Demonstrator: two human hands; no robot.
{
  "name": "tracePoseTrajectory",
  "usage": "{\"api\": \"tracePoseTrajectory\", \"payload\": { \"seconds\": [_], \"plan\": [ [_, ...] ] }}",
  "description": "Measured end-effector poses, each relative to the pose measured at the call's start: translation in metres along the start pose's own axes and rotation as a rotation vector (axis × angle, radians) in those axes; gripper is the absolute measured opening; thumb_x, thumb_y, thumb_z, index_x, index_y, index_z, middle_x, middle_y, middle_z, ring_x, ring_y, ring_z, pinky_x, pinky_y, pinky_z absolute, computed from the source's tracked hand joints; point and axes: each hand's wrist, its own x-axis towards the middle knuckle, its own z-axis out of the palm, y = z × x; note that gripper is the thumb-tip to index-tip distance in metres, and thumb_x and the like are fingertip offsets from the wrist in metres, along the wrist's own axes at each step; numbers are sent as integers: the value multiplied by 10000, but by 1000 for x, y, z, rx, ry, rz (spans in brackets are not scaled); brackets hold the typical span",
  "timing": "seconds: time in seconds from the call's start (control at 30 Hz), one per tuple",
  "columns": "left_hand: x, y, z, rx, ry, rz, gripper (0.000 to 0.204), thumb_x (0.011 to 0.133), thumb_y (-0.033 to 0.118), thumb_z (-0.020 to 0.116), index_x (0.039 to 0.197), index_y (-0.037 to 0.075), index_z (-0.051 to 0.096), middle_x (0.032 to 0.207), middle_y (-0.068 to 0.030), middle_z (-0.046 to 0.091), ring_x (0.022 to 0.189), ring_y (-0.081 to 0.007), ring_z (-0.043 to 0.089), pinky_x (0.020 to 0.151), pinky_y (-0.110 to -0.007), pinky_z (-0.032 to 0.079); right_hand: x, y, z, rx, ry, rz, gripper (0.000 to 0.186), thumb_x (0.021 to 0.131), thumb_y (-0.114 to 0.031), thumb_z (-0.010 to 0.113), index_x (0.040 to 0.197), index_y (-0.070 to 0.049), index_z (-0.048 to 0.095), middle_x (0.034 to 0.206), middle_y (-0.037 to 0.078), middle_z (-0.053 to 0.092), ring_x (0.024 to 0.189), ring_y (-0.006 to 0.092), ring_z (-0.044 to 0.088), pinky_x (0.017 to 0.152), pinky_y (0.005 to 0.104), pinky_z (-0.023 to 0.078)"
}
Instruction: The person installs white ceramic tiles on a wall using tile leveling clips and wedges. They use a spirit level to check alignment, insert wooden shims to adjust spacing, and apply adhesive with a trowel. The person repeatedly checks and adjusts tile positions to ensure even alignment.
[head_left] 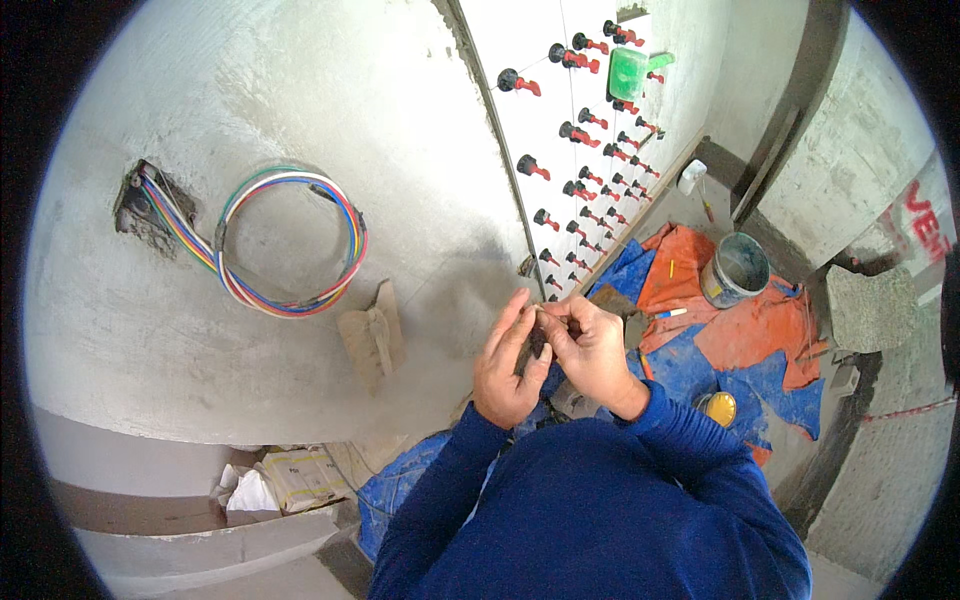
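My hands meet close together in front of my chest, beside the lower end of the tiled wall strip. With thumb and fingers pinched, my right hand point(598, 352) grips something small. My left hand point(507, 378) has its fingertips against the same spot, its thumb bent inward. A small dark piece point(539, 342) shows between the hands, too covered to name. Just beyond them stands the white tiled wall point(530, 120), with several black-and-red tile levelling spacers point(577, 134) along its joints. A green object point(628, 75) of unclear kind is against the tiles.
Coiled coloured wires point(355, 235) hang from a wall box point(150, 210) at left. Orange sheeting point(745, 340) and blue sheeting point(680, 360) cover floor at right, with a grey bucket point(736, 268) and a yellow-topped container point(720, 408). Bags point(305, 478) lie lower left.
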Motion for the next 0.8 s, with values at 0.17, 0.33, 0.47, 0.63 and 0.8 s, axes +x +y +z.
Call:
{"api": "tracePoseTrajectory", "payload": {
  "seconds": [0.17, 0.33, 0.47, 0.63, 0.8],
  "plan": [
    [4, 2, -7, -76, -113, -16, 521, 1012, 151, 605, 1497, -20, 524, 1609, -300, 373, 1429, -440, 470, 1191, -483, 372, 10, 6, -1, 46, -34, -1, 72, 987, -62, 692, 1016, 3, 696, 748, 119, 692, 634, 136, 679, 553, 338, 530],
    [16, 7, -17, -182, 143, -191, 293, 1006, 117, 690, 1288, 51, 643, 1543, -225, 430, 1289, -283, 575, 1096, -420, 465, 3, -1, -8, 303, -225, -13, 135, 1056, -39, 589, 1142, 14, 678, 883, 78, 726, 734, 125, 672, 664, 287, 546],
    [10, 17, -12, -711, 128, -366, 290, 956, -31, 723, 1213, 26, 601, 1314, -140, 590, 1107, -151, 641, 927, -287, 555, 5, -4, -19, 347, -230, 54, 218, 1088, -129, 578, 1179, 9, 719, 980, 58, 741, 905, 141, 672, 805, 299, 539],
    [10, 25, -18, -792, 145, -444, 311, 967, -34, 708, 1243, 16, 576, 1099, -88, 674, 1040, -124, 653, 888, -282, 564, 14, -20, -42, 570, -467, 201, 249, 1074, -167, 622, 1237, 4, 701, 976, 50, 733, 889, 91, 638, 795, 293, 536],
    [22, 39, -19, -889, 254, -553, 261, 995, 20, 698, 1231, 1, 590, 1068, -80, 685, 976, -124, 666, 837, -279, 567, 10, -43, -34, 96, -322, -63, 308, 1003, -44, 675, 1308, -12, 653, 914, 133, 751, 795, 157, 728, 703, 319, 572]
  ]
}}
